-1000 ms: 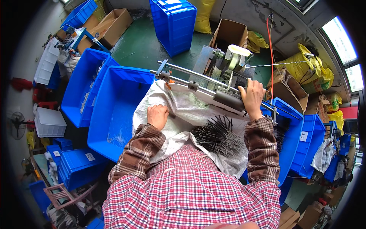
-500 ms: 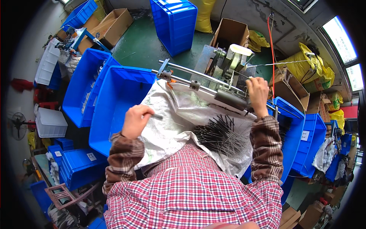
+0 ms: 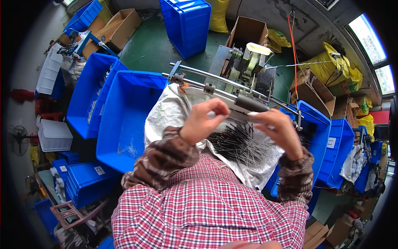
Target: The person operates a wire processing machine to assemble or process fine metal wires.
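Note:
Both hands are raised above a white sack sheet (image 3: 158,120) spread over my lap. My left hand (image 3: 203,122) is closed, thumb and forefinger curled toward each other; what they hold, if anything, I cannot make out. Facing it, my right hand (image 3: 280,129) is smeared by motion, with something white on a fingertip. Below the hands lies a pile of thin dark rods (image 3: 236,145) on the sheet. Just beyond them stands a small bench machine (image 3: 251,62) with long steel bars and a dark grey cylinder (image 3: 251,103).
Large blue bins stand at my left (image 3: 120,120) and right (image 3: 317,137); a tall blue bin (image 3: 186,31) is beyond. An open cardboard box (image 3: 248,31) sits behind the machine, with yellow sacks (image 3: 321,64) farther right. A red cable (image 3: 294,58) hangs down there.
My left hand has moved right and my right hand has come back off the machine, bringing them close together. The short dark piece formerly in my left fingers no longer shows.

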`<state>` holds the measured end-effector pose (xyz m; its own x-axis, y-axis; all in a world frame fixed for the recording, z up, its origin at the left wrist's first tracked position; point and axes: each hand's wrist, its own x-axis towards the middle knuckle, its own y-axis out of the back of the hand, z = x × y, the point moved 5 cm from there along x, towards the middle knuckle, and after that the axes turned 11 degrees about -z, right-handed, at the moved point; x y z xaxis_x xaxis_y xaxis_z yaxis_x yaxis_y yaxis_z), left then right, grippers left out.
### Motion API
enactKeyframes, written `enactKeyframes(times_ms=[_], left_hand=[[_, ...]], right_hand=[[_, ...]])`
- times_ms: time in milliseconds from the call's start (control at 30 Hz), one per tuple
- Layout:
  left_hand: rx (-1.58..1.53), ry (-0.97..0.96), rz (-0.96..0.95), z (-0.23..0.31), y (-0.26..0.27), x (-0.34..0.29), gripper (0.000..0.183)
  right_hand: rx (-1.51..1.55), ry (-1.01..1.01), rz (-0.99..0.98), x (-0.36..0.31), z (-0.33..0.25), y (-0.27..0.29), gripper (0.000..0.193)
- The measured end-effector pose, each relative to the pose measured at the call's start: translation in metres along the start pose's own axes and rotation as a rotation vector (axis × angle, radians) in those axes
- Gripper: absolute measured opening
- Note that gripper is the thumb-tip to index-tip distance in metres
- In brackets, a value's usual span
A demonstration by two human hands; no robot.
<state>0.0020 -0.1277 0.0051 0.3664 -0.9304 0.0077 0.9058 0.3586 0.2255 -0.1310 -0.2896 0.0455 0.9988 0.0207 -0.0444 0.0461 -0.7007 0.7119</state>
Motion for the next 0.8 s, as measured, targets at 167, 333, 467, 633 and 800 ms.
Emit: enactKeyframes(times_ms=[167,333,467,633,800], left_hand=[[-0.095,-0.041,0.097,-0.006,-0.006,0.010,0.019],[0.002,0.047,0.167,-0.045,0.026,-0.025,0.022],[0.019,0.114,0.220,-0.065,0.037,-0.050,0.019],[-0.001,0.177,0.227,-0.073,0.042,-0.059,0.019],[0.031,0.157,0.217,-0.070,0.039,-0.056,0.019]], right_hand=[[-0.245,0.129,0.226,0.032,0.016,-0.022,0.014],[-0.648,-0.124,0.470,0.061,0.121,0.001,0.008],[-0.742,-0.190,0.458,0.073,0.153,-0.001,0.010],[-0.742,-0.190,0.484,0.077,0.156,-0.002,0.012],[-0.721,-0.174,0.487,0.077,0.156,-0.003,0.013]])
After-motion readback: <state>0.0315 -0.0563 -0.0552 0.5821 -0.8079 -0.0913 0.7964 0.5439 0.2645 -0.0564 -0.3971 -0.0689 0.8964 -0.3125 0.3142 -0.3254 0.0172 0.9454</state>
